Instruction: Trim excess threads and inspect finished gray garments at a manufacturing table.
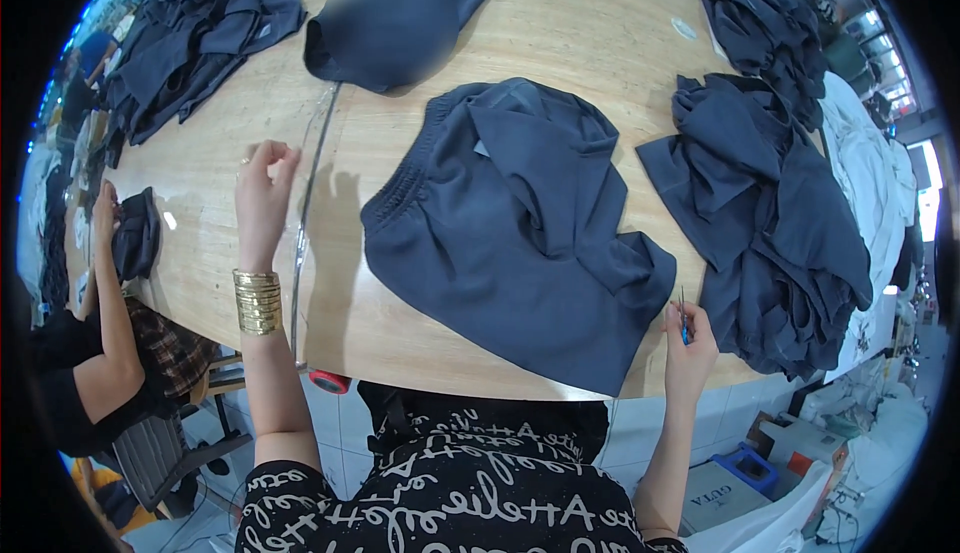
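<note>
Left of the dark shorts [515, 228] spread at the wooden table's [560, 23] middle, the left hand [262, 191] is raised with fingers curled loosely, nothing seen held, near a clear ruler [308, 193]. At the shorts' right hem, small snips [683, 315] are pinched in the right hand [688, 348]. A heap of dark garments [775, 223] is piled further right.

Left hand [262, 188] raised with fingers curled; right hand [688, 345] pinched shut.
</note>
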`<state>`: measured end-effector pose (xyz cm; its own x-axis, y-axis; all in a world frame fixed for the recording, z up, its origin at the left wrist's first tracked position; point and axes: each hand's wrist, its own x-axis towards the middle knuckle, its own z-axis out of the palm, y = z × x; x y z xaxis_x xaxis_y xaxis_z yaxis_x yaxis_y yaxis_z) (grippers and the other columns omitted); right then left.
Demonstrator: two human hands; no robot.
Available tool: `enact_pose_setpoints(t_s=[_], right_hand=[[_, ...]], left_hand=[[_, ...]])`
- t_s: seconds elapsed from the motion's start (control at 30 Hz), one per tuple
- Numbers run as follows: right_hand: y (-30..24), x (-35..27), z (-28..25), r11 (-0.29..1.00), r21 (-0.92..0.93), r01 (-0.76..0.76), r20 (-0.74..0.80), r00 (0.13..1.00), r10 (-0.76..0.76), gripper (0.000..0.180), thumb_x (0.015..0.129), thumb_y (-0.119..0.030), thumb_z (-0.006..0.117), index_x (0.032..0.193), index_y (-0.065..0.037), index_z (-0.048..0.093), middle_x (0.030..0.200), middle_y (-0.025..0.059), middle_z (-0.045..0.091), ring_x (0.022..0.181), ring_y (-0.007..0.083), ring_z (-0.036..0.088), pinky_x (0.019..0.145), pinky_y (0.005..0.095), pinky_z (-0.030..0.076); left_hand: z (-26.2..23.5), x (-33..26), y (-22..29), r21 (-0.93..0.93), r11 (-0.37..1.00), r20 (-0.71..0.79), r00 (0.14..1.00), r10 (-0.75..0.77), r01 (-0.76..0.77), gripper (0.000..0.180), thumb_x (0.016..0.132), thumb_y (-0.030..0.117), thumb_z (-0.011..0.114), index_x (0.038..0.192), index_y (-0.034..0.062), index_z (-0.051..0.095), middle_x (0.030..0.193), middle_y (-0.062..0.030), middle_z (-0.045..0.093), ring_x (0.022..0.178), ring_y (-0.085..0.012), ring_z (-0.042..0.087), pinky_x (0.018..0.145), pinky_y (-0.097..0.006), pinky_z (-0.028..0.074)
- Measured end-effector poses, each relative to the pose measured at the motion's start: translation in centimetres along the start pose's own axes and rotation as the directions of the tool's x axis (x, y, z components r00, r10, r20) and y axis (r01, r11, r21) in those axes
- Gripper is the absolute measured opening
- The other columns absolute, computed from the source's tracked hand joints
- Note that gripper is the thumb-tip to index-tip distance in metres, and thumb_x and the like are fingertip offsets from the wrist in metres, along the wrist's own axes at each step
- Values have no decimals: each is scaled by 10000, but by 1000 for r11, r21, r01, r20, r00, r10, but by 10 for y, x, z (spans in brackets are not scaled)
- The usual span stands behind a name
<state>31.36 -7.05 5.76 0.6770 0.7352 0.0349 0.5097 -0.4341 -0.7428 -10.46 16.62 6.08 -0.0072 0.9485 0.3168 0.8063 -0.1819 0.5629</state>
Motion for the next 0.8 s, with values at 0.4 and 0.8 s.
enact_pose_setpoints(t_s=[0.4, 0.8], right_hand=[[-2, -2, -14, 977, 80, -196, 282, 945, 166, 264, 798, -172, 689, 919, 39, 587, 613, 1, 474, 506, 86, 447, 485, 264, 388], [-17, 90, 4, 675, 681, -284, 198, 959, 203, 153, 903, -177, 547, 993, -66, 601, 673, -15, 536, 421, 46, 384, 394, 208, 305]], left_hand=[[23, -40, 42, -389, 909, 575, 811, 111, 151, 246, 866, 229, 613, 927, -9, 632, 811, -50, 600, 764, -118, 562, 716, -258, 446], [54, 10, 51, -778, 221, 567, 809, -154, 588, 265, 949, 218, 488, 1125, 40, 574, 1010, -50, 636, 846, -113, 611, 750, -244, 491]])
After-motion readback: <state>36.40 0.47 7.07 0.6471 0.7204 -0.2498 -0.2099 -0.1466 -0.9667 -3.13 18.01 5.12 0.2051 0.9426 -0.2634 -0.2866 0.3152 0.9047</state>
